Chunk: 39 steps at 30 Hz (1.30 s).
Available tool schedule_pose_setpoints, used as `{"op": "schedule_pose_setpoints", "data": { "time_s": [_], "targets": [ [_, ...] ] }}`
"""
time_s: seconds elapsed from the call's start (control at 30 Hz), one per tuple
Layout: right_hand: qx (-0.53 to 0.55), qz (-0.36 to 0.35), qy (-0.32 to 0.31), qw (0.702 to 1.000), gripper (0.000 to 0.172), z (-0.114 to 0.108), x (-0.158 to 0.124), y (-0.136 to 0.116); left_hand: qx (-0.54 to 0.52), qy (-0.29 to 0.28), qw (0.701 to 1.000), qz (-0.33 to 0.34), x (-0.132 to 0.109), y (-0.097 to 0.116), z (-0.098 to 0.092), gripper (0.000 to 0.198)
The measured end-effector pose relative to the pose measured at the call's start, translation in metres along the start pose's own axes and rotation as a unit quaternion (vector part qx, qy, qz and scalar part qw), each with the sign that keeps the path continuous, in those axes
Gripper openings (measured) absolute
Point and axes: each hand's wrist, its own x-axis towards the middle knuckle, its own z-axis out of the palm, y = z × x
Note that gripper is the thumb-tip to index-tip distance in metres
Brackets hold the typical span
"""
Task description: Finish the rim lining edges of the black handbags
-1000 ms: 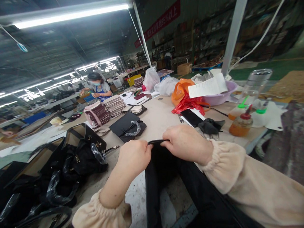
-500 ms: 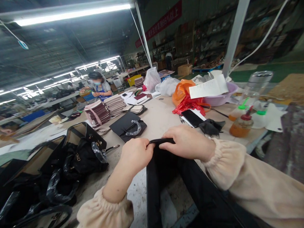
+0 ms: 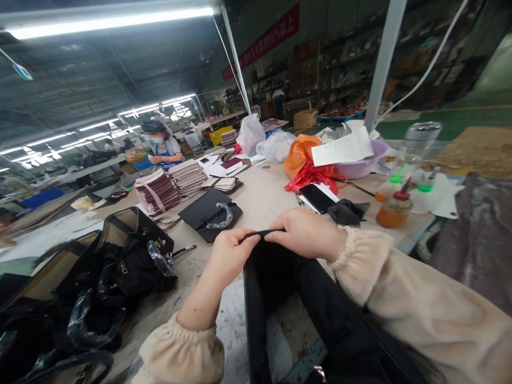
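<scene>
A black handbag body, its middle open to view, stands on the bench in front of me. My left hand pinches the left part of the bag's far top edge, thumb and fingers closed on it. Close beside it, my right hand grips the same edge from the right, and a short curved strip of black edge shows between the two. Beyond my hands lies a flat black piece with a plastic-wrapped handle. Whatever the curled fingertips press underneath is hidden.
Several black handbags with wrapped handles crowd the left. Stacked maroon pieces stand further back. On the right are a phone, an orange plastic bag, a purple basin and a glue bottle. A co-worker sits beyond.
Both hands still hold the bag's edge, but the fingers have shifted slightly and the strip between them now looks thinner and more arched. The whole view has moved a little.
</scene>
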Motion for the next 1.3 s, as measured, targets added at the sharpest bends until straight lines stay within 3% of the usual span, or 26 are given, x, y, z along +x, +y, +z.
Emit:
{"op": "schedule_pose_setpoints", "data": {
  "time_s": [0.47, 0.67, 0.97, 1.3],
  "targets": [
    [-0.010, 0.021, 0.008, 1.000, 0.033, -0.001, -0.003, -0.004, 0.012, 0.032, 0.999, -0.009, 0.001, -0.003, 0.006, 0.026],
    [0.014, -0.032, 0.009, 0.999, 0.030, -0.001, -0.007, -0.003, 0.026, 0.041, 0.999, 0.010, -0.001, -0.003, 0.007, 0.027],
    [-0.145, -0.041, 0.027, 0.988, 0.034, -0.007, -0.002, -0.015, 0.018, 0.044, 0.999, 0.014, 0.000, -0.004, 0.007, 0.030],
    [-0.151, -0.064, 0.040, 0.986, 0.034, -0.007, -0.002, -0.018, -0.038, 0.035, 0.998, 0.045, -0.012, -0.008, 0.005, 0.031]
  ]
}}
